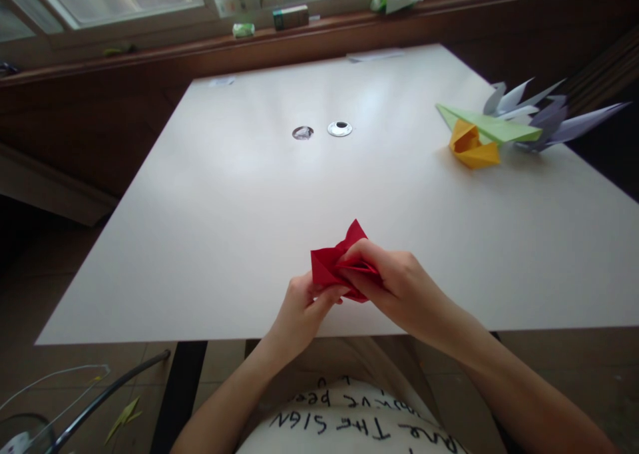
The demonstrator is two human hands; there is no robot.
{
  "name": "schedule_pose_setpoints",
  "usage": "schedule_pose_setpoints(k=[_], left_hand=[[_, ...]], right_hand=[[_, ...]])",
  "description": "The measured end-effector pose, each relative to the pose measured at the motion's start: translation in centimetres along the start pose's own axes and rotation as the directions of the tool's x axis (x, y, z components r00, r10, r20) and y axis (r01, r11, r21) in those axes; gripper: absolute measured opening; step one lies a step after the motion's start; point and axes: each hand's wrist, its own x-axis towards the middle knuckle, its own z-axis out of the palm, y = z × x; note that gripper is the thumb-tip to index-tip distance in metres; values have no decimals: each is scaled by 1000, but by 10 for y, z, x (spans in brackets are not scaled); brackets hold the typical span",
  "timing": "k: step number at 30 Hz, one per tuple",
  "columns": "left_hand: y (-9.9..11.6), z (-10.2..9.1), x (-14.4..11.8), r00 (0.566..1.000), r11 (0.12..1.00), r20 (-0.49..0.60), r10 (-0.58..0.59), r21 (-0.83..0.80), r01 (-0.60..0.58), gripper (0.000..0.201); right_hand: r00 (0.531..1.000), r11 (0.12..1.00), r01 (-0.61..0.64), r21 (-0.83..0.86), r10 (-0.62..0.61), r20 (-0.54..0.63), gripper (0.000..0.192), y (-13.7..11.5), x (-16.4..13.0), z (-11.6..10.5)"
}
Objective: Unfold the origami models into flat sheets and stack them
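1. Red folded paper is just below the middle of the frame, by the counter's near edge, with pointy flaps sticking up and out to the left. Can't really tell if it's touching the counter or held slightly above.
2. Left hand comes in from the bottom, fingers gripping the paper's lower left part, thumb on the side facing the camera.
3. Right hand has its fingers closed on the right side, kinda tucked in among the folds, so some fingertips are hidden.
4. Over at the upper right of the frame there's a bunch of other folded stuff: a yellow folded paper in front, a light green one just behind it, plus a purple-grey paper crane and a paler crane.
5. Two round fittings, left and right, sit in the counter, upper middle.
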Motion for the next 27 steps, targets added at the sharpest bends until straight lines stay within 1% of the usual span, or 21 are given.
schedule_pose_setpoints(k=[3, 6, 10, 12, 15, 17, 20, 22, 24, 25, 27], left_hand=[[-1, 1, 0, 998, 999, -52, -34, 30, 36, 38], [-1, 0, -2, 995, 995, -83, -52, 76, 59, 45], [1, 0, -3, 991, 996, -133, 8, 93, 5, 47], [2, 0, -4, 986, 995, -159, 40, 95, -25, 46], [2, 0, -5, 979, 997, -200, 40, 72, -26, 44], [1, 0, -6, 976, 1000, -218, 16, 13, -13, 44], [-2, 2, -6, 972, 988, -227, -55, -156, 19, 42], [-4, 4, -4, 970, 957, -215, -116, -286, 51, 40], [-3, 5, -2, 962, 919, -208, -175, -386, 84, 38], [-3, 5, -1, 956, 903, -216, -199, -420, 93, 38], [-2, 4, 0, 942, 885, -249, -224, -457, 89, 36]], right_hand=[[999, 999, 22, -26, -23, -41, 10, 0, 0, 2], [993, 998, 66, -21, -68, -101, 9, -1, 0, 4], [976, 994, 109, 8, -106, -189, 6, -2, -2, 9], [959, 991, 128, 36, -115, -258, 6, -3, -3, 12], [903, 989, 131, 75, -88, -420, 8, -3, -4, 15], [866, 988, 113, 108, -45, -497, 9, -4, -5, 15], [850, 988, 38, 149, 47, -525, 6, -4, -3, 14], [850, 983, -20, 185, 114, -514, 7, -4, 0, 12], [851, 975, -45, 217, 152, -502, 7, -3, 2, 10], [856, 973, -48, 225, 156, -493, 11, -2, 3, 8], [885, 970, -38, 242, 145, -442, 24, 1, 3, 6]])
